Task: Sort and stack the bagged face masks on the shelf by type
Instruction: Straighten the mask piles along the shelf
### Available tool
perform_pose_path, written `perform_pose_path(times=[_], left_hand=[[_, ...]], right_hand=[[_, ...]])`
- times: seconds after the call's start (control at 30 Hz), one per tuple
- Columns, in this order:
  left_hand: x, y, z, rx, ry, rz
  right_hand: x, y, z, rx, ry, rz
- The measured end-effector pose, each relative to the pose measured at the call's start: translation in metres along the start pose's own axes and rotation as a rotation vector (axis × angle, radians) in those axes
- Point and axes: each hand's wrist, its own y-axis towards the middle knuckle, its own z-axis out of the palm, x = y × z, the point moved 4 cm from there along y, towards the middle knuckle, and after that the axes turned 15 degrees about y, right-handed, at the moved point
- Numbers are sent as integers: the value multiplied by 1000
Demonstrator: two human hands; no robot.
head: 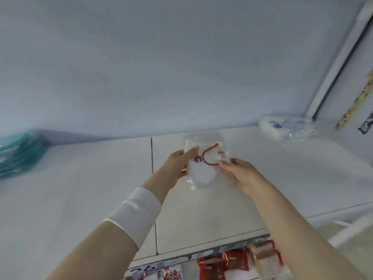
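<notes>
A clear bag with a white face mask with red ear loops (201,170) is held over the middle of the white shelf (96,199). My left hand (177,164) grips its left edge, thumb on top. My right hand (240,174) pinches its right edge. A pile of teal bagged masks (18,154) lies at the shelf's far left. A stack of white bagged masks with blue marks (282,126) lies at the back right.
The shelf's back wall (161,67) rises behind. A white upright post (339,61) stands at the right. Below the shelf's front edge hang red and white packets (232,263). A price label strip (153,267) runs along the edge.
</notes>
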Motion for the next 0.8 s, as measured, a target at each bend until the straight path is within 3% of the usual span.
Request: perform_pose_path(times=[0.33, 0.47, 0.67, 0.8], left_hand=[[-48, 102, 102, -3, 84, -19], [-67, 136, 129, -68, 83, -33], [-82, 169, 151, -217, 69, -82], [-77, 186, 158, -304, 136, -118]], right_hand=[[57, 66, -101, -299, -84, -47], [88, 91, -127, -274, -163, -68], [124, 133, -149, -104, -351, -20], [137, 156, -156, -107, -755, -127]])
